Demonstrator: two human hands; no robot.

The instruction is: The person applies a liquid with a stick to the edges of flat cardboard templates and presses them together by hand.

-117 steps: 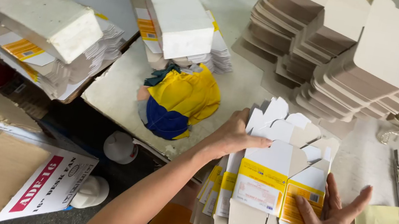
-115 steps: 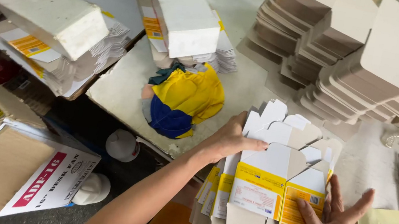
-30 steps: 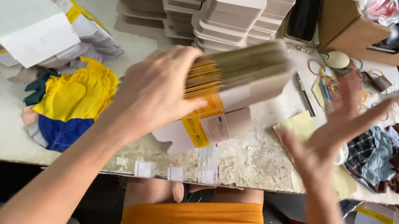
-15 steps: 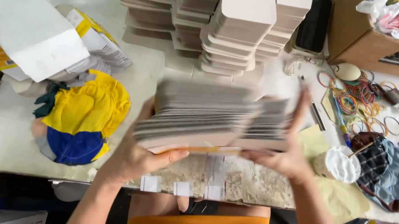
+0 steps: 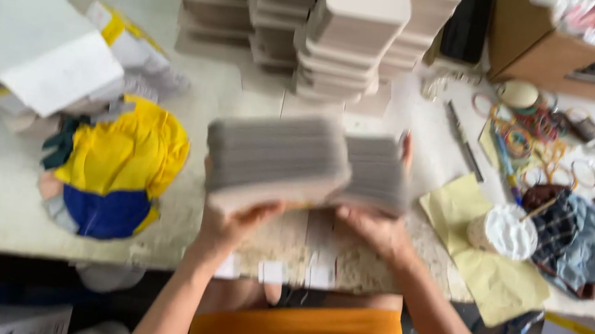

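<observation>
Head view: both hands now hold a thick stack of flat grey cartons (image 5: 306, 162) level above the tabletop (image 5: 2, 198), where half a second ago it sat tilted and a second ago the left hand carried it alone. The left hand (image 5: 232, 220) has its grip clamped under the left end; the right hand (image 5: 376, 224) is clamped at the right end. Judged: squaring the stack. A yellow-and-blue cloth (image 5: 114, 177) lies to the left.

Grey card stack (image 5: 306, 162), yellow-and-blue cloth (image 5: 118, 169), pale yellow paper (image 5: 493, 274), checked blue rag (image 5: 572, 233)
</observation>
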